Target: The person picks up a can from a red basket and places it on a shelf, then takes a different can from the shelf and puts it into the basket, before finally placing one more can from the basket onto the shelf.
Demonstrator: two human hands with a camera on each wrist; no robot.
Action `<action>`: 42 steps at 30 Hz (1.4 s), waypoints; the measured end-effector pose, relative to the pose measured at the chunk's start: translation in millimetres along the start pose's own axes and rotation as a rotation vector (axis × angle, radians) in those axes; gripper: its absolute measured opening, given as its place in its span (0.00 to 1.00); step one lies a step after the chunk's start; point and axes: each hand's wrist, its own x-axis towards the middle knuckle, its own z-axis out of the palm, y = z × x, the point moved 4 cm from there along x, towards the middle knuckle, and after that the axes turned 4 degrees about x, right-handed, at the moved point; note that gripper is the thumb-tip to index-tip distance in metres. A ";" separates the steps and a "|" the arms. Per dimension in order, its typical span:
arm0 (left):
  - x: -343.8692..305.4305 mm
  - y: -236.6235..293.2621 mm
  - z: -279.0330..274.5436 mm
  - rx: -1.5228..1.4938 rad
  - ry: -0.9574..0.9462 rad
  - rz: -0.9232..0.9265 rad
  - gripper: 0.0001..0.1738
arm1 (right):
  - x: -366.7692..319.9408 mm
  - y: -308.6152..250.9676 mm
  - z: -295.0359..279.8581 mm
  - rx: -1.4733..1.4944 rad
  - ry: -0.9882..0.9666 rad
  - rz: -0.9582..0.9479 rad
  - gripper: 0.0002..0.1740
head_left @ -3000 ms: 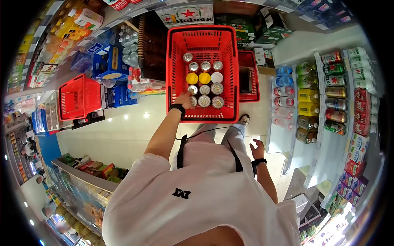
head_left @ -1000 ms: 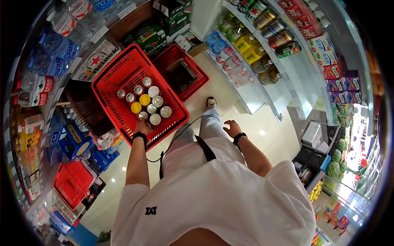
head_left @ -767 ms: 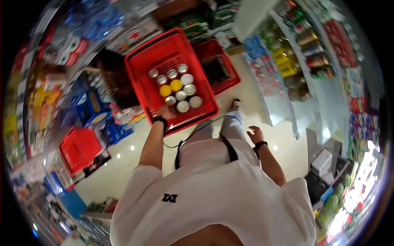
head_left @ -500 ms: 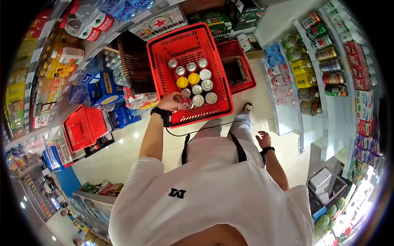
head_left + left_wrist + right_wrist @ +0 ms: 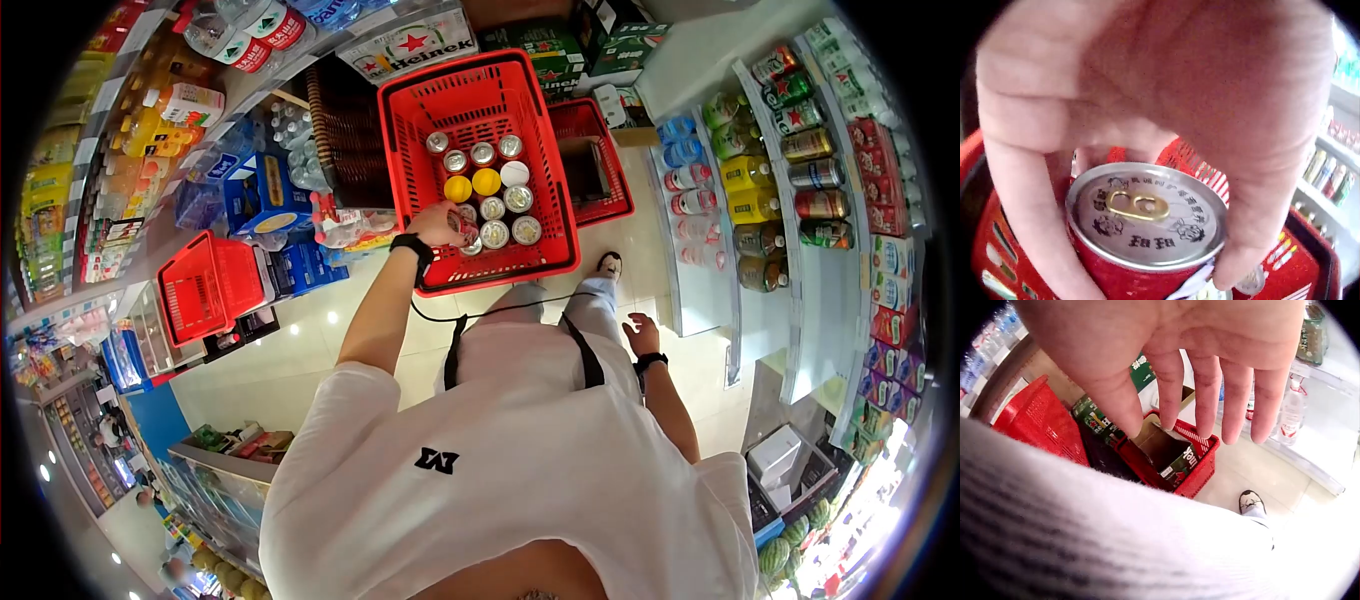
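Observation:
My left hand (image 5: 437,226) reaches over the left wall of a large red shopping basket (image 5: 562,200). Its thumb and fingers grip a red drink can (image 5: 1147,215) by the sides. The can stands nearly upright, its silver lid and gold pull tab facing my palm in the left wrist view. Below and around it, several cans (image 5: 526,231) stand in rows in the basket, most with silver tops. Two show yellow tops (image 5: 486,181) and one a white top (image 5: 515,174). My right hand (image 5: 641,333) hangs beside my leg, fingers loosely extended, with nothing in it.
Another red basket (image 5: 1200,475) with an opened carton inside stands just right of the large one. Shelves of bottles and cans (image 5: 815,204) line the right side. A wicker basket (image 5: 345,150) and drink packs (image 5: 262,195) are at the left.
The head view turned and came back. My left hand, earlier down at the cans in the front-left corner, now grips a red can and has shifted slightly forward. My right hand stays by my leg.

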 end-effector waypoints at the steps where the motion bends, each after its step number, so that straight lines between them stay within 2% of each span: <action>1: 2.5 3.5 7.2 -0.006 -0.043 -0.003 0.40 | -2.2 0.9 -1.0 0.017 0.014 0.003 0.20; 2: 7.2 1.5 14.9 -0.009 -0.044 0.002 0.40 | -4.6 1.3 -2.0 0.013 0.017 0.006 0.20; 5: 23.0 -8.5 40.1 0.120 -0.174 -0.152 0.42 | -13.6 8.4 -5.2 0.032 0.017 0.034 0.20; 8: 29.5 -7.9 55.1 0.248 -0.171 -0.149 0.41 | -23.2 24.1 -5.3 0.051 0.038 0.055 0.20; 12: 31.7 -5.3 69.7 0.252 -0.171 -0.176 0.46 | -31.7 40.3 -1.7 0.019 0.019 0.141 0.20; 15: 29.4 -2.3 77.5 0.255 -0.165 -0.182 0.48 | -34.0 42.1 -0.8 0.038 0.025 0.117 0.20; 26: 25.8 4.3 70.3 0.247 -0.169 -0.268 0.53 | -19.0 20.9 -4.2 0.054 0.021 0.085 0.20; 29: 27.0 4.2 64.8 0.315 -0.208 -0.254 0.56 | -13.0 17.9 -3.4 0.036 0.002 0.082 0.20; 31: 28.0 6.9 53.5 0.337 -0.185 -0.122 0.54 | -12.2 19.0 -2.9 0.052 0.001 0.098 0.20; 32: 33.2 3.3 45.5 0.337 -0.186 -0.125 0.54 | -12.4 18.4 -3.2 0.052 -0.002 0.096 0.20; 34: 49.4 -2.0 21.9 0.202 -0.098 -0.077 0.50 | -13.2 21.4 -3.8 0.060 0.004 0.119 0.20; 35: 46.2 3.8 0.2 0.033 -0.037 -0.110 0.44 | -14.2 21.5 -4.4 0.057 -0.003 0.131 0.20; 36: 44.7 11.7 -20.5 -0.016 0.072 -0.130 0.39 | -14.8 24.9 -2.8 0.064 -0.001 0.142 0.20; 40: 81.5 -20.2 -66.0 -0.240 0.411 -0.067 0.28 | -15.0 30.8 -0.2 0.075 -0.018 0.161 0.20; 42: 92.6 -16.2 -91.5 -0.325 0.434 -0.081 0.25 | -14.4 30.0 -1.6 0.070 -0.027 0.155 0.20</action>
